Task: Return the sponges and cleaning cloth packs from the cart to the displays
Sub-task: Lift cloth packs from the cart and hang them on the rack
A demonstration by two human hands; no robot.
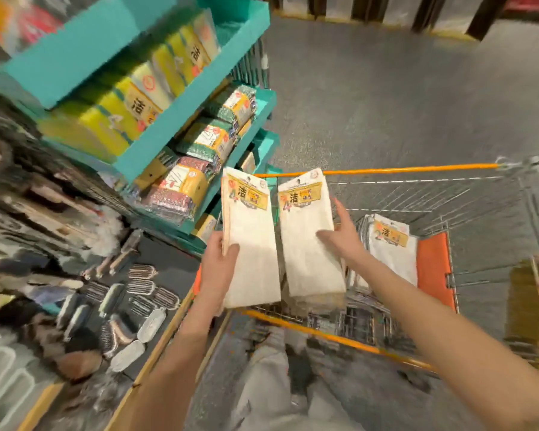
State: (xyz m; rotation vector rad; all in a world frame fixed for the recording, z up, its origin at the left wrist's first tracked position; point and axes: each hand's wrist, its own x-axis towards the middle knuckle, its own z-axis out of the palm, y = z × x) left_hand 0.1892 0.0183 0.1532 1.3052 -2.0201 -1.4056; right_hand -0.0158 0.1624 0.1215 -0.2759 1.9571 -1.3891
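Your left hand grips the left cloth pack at its lower left edge, with the thumb curled over the front and the fingers behind. Your right hand holds the right cloth pack from its right side, thumb across the front and index finger straight along the edge (other fingers hidden behind). Both packs are white with a yellow label on top. They are held upright just beside each other, with a narrow gap, over the left part of the cart. A third cloth pack lies inside the cart, just right of your right hand. The teal display stands left of the cart, with yellow sponges on one shelf and green scouring pads below. The edges are blurry.
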